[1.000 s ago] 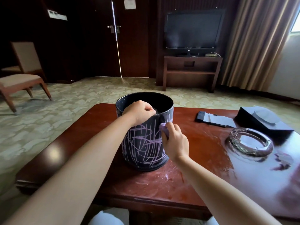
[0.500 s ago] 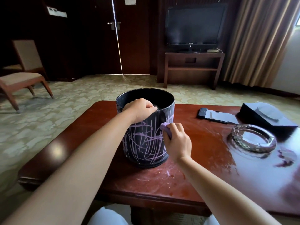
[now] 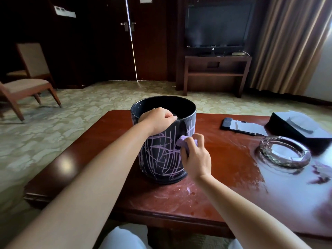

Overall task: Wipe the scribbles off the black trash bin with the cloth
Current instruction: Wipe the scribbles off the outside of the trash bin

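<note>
Left hand (image 3: 158, 121) clamps the bin (image 3: 162, 141) rim; right hand (image 3: 195, 157) pinches the cloth (image 3: 181, 141) against its wall, scribbles (image 3: 159, 159) lying left and below.

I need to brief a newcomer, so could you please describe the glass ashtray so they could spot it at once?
Start at the red-brown wooden table. Look right of the scribbled black trash bin, toward the table's right edge. The glass ashtray sits there, in front of a black box; it is the only clear, round, ring-shaped object.
</note>
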Demonstrator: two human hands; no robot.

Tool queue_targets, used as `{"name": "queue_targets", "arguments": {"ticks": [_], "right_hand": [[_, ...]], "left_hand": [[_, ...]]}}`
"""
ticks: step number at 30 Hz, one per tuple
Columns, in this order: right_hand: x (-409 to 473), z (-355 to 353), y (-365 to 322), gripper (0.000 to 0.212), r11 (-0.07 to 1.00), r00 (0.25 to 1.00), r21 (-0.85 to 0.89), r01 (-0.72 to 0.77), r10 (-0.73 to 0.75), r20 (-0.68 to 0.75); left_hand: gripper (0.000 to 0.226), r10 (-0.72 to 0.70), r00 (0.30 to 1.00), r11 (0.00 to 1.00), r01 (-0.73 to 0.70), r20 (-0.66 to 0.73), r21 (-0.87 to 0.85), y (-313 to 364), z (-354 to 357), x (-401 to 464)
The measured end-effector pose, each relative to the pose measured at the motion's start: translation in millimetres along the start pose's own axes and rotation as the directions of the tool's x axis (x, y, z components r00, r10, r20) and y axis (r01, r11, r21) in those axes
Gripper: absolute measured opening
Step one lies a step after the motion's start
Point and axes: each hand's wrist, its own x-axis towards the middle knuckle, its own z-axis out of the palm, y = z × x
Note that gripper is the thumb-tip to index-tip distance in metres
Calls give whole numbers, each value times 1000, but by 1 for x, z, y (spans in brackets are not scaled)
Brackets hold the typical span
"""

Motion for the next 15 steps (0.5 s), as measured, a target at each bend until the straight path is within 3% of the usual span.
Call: {"name": "queue_targets", "arguments": {"ticks": [5,11,15], "right_hand": [[-28,9,8,12,996,985,-28,-82,86,148],[-26,9,3,14,986,983,37,-164,160,89],[-43,10,5,9,957,922,-43,-286,287,262]], "left_hand": [[47,46,998,997,-48,44,67,0,0,1],[49,28,999,994,-31,33,108,0,3,0],[47,11,1000,995,-13,23,99,0,5,0]]}}
